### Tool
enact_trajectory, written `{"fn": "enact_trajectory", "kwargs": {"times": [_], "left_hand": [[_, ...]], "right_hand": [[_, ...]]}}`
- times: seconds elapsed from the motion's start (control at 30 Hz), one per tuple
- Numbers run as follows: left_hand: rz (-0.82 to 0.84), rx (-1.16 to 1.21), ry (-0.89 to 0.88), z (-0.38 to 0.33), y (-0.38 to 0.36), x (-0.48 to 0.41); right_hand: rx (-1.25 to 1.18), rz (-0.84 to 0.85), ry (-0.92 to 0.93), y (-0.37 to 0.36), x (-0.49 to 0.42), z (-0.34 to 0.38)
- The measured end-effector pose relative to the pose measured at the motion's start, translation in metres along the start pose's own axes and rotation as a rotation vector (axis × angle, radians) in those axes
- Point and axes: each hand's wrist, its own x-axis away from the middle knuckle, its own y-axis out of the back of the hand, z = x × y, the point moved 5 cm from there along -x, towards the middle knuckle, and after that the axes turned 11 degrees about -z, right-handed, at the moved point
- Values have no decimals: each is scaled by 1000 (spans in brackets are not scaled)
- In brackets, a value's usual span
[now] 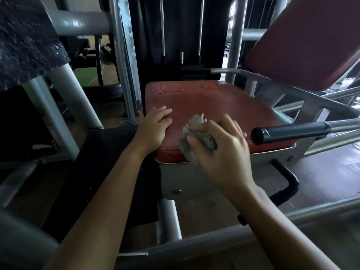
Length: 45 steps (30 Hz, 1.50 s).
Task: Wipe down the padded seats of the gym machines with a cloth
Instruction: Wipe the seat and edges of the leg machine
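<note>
Here we are at the red seat [214, 106], and the wipe looks to be well in hand on this pad, though I can't tell from the surface alone how much of it has been covered. The far edge carries a scatter of small bumps or droplets [171, 89], too small to say which, so I'd reckon that strip needs a pass. The tilted red backrest [303, 41] up on the right sits well apart from both hands, and more machine frames stand around, so as a whole the job reads as far from finished. Now the cloth [196, 131]: grey, bunched up, right at the near front edge of the seat, about midway across. The right hand [220, 152] has its fingers curled round it, clamped on the bundle, with the cloth poking out ahead of the knuckles and seemingly pressed to the pad, though blur makes contact hard to confirm. The left hand [155, 127] lies flat, fingers straight, on the near left corner of the seat, just beside the cloth and not touching it.
</note>
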Motion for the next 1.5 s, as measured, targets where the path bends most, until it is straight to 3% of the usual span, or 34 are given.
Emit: {"fn": "enact_trajectory", "kwargs": {"times": [0.17,0.3,0.47,0.6,0.83,1.23,1.37,1.5], "left_hand": [[18,-192,-67,6,-1,4],[-8,-322,-79,-2,3,8],[-13,-413,-44,-9,6,16],[13,-452,-23,-12,9,17],[11,-447,-1,-15,11,14],[36,-571,2,-25,13,12],[104,-744,54,-47,9,-5],[70,-821,260,-72,-10,-40]], "right_hand": [[119,67,-74,-12,-63,3],[371,309,-219,-44,-82,-31],[496,547,-307,-60,-71,-45],[531,589,-289,-57,-74,-48],[764,446,-511,-62,-85,-72],[723,531,-482,-68,-86,-85],[681,798,-314,-67,-96,-87],[417,1114,-30,-35,-111,-114]]}}
